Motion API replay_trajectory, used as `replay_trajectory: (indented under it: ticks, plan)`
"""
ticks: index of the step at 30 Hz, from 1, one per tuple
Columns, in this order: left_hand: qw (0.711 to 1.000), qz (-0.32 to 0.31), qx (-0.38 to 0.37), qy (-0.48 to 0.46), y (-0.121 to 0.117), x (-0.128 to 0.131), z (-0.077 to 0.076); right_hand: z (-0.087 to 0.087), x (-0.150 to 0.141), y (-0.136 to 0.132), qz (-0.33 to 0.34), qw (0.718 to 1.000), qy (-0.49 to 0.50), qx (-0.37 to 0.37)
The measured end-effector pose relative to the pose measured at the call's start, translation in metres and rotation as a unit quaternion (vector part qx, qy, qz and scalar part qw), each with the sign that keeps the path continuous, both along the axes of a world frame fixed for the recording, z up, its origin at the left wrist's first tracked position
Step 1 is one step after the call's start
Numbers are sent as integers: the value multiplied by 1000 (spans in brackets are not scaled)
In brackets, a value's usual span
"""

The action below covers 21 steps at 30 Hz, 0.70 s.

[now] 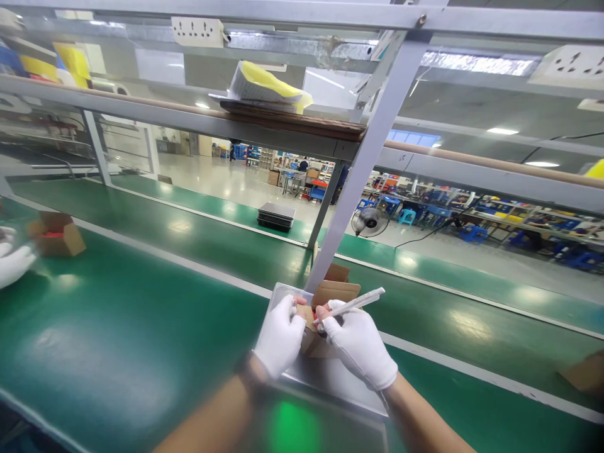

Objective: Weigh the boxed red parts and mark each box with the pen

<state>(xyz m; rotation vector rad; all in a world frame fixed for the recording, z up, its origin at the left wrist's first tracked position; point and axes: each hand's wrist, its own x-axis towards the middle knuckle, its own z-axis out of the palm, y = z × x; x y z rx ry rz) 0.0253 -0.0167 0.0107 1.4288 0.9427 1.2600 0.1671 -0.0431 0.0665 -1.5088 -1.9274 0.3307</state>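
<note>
Both my hands wear white gloves and meet over a small open cardboard box (336, 290) that stands on a shiny metal plate (330, 377) on the green belt. My left hand (280, 336) is closed on the box's near left side, fingertips at its rim. My right hand (358, 343) is closed around a white pen (355, 303), which points up and to the right above the box. Something red shows inside the box between my fingers.
Another person's white-gloved hand (13, 261) is at the far left beside a second open cardboard box (55, 234) with red contents. A grey slanted frame post (363, 163) rises just behind my box. A dark flat tray (276, 215) lies further back. Another cardboard box (585, 372) sits at the right edge.
</note>
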Motion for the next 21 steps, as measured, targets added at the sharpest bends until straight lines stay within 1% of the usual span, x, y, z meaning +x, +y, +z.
replay_trajectory:
  ticks: [3, 9, 13, 16, 19, 21]
  plan:
    - [1000, 11, 9, 6, 0, 0, 1, -1, 0, 0, -8, 1000, -15, 14]
    - [1000, 5, 2, 1, 0, -1, -1, -2, 1, 1, -3, 1000, -12, 7]
    - [1000, 2, 2, -6, 1, 0, -4, -4, 1, 2, -1, 1000, 5, 1]
    - [1000, -2, -2, -11, 1, 2, -5, -1, 0, 2, -3, 1000, 22, 0]
    - [1000, -2, -6, -14, 2, 2, -4, 3, -1, 1, 11, 996, 82, -39]
    - [1000, -11, -12, -17, 2, -1, -3, 4, 2, -1, 10, 984, 168, -59]
